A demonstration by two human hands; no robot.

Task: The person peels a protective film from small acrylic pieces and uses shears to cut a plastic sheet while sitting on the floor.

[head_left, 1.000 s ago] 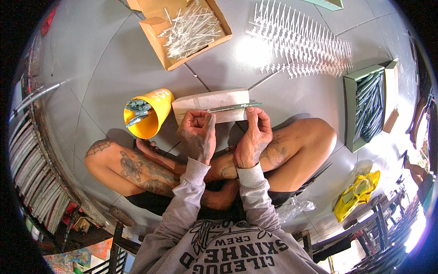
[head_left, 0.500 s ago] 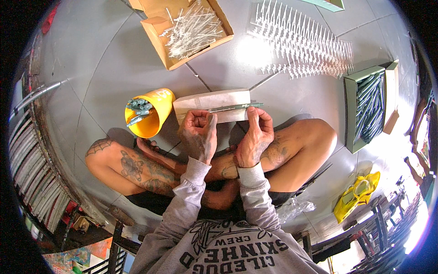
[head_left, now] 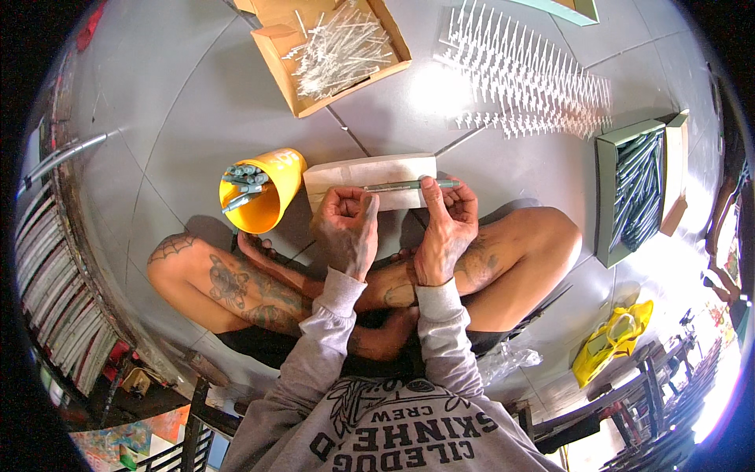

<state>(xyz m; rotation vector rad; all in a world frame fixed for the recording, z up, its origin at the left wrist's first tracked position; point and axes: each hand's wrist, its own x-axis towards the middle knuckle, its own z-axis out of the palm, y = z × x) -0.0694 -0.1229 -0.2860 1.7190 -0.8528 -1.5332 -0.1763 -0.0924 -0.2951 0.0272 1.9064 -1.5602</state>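
Grey tiled floor [head_left: 185,110], items spread around; left hand [head_left: 349,226] curled, thumb and finger pinching the left end of a green pen [head_left: 397,186]; right hand [head_left: 446,228] clamped on it near the other end; pen roughly level above a pale block [head_left: 338,175], contact unclear; yellow cup [head_left: 285,169] with grey-green pens [head_left: 245,178] just left; cardboard box [head_left: 277,72] of white sticks [head_left: 344,53] beyond.

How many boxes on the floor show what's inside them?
2: the brown cardboard box at the top, with white sticks, and the green box at right, with dark pens. A green piece cut off at the top edge may be another.
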